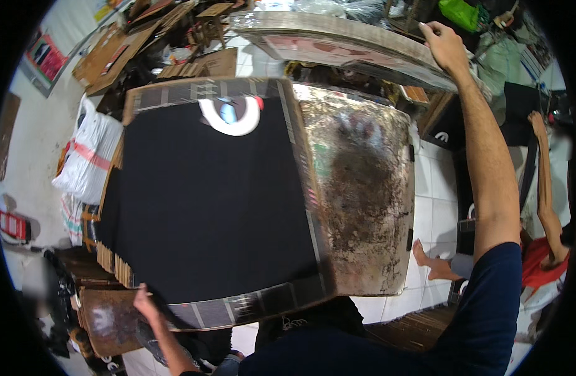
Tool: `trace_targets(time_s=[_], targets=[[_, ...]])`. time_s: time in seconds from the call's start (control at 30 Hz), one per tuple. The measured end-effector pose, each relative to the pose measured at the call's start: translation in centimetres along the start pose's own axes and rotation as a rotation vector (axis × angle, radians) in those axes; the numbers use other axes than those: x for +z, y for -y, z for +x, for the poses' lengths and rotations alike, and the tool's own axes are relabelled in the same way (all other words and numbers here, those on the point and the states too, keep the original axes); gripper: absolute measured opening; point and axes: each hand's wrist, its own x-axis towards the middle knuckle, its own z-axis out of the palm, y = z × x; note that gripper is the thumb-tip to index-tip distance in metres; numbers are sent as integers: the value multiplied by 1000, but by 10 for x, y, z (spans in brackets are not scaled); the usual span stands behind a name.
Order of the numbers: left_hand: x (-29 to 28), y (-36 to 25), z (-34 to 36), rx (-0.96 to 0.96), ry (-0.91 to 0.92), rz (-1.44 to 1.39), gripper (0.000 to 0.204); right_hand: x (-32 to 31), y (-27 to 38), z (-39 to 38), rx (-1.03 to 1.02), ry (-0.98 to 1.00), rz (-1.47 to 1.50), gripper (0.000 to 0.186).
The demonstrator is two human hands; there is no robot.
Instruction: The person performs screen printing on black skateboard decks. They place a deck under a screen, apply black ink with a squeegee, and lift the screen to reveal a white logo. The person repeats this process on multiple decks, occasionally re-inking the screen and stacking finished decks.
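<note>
A black fabric sheet with a white ring print [206, 200] is lying flat across a stained metal bench [363, 194]. The left hand [144, 301] is pinching its near edge, seemingly keeping it taut. The right hand [445, 47] is reaching far, fingers closed over a flat board stack [338, 44], perhaps steadying it.

We see a cloth [200, 207] lying on the table [363, 207], a ring [230, 116] at its far edge, sacks [87, 156] left, boards [338, 37] behind.
</note>
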Motion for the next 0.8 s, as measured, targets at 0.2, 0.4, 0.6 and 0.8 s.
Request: trace_targets(time_s=[0.2, 0.4, 0.6, 0.8], targets=[[181, 8, -83, -88, 492, 66, 34, -6, 19, -19, 1, -50, -30, 51], [263, -5, -139, -32, 716, 66, 34, -21, 35, -22, 19, -90, 19, 47], [272, -28, -161, 32, 654, 318, 37, -24, 37, -3, 33, -66, 14, 49], [281, -38, -160, -5, 585, 420, 54, -29, 38, 7, 77, -14, 27, 51]])
